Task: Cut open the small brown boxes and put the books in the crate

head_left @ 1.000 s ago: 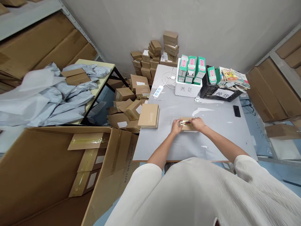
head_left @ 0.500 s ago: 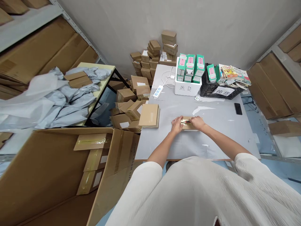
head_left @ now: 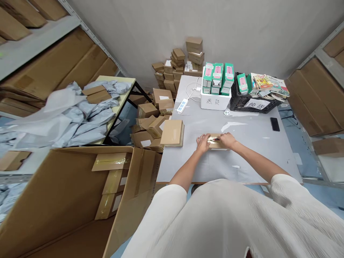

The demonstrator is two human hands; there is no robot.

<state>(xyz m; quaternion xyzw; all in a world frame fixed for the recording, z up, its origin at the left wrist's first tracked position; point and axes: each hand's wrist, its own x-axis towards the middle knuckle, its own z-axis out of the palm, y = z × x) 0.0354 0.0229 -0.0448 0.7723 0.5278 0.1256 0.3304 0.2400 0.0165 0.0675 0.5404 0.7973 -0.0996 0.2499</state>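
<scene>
A small cardboard box (head_left: 215,146) with shiny tape across its top lies on the grey table, in front of my body. Fingers of my left hand (head_left: 203,143) are curled over its left end. My right hand (head_left: 227,140) grips the right part of its top, with the fingers bent inward. Between both hands a narrow dark and reddish patch shows in the taped top; whether it is a gap or a small object I cannot tell. Left of my hands, a second cardboard box (head_left: 172,133) rests near the table's left edge.
A white bin (head_left: 215,102) of green-and-pink boxes and a black crate (head_left: 243,103) of books stand at the back. A power strip (head_left: 182,106) and a phone (head_left: 274,124) lie on the table (head_left: 199,165). A large open carton (head_left: 139,172) stands at left.
The whole view has shifted slightly to the right and down. Both hands stay on the small box, with barely any visible movement.
</scene>
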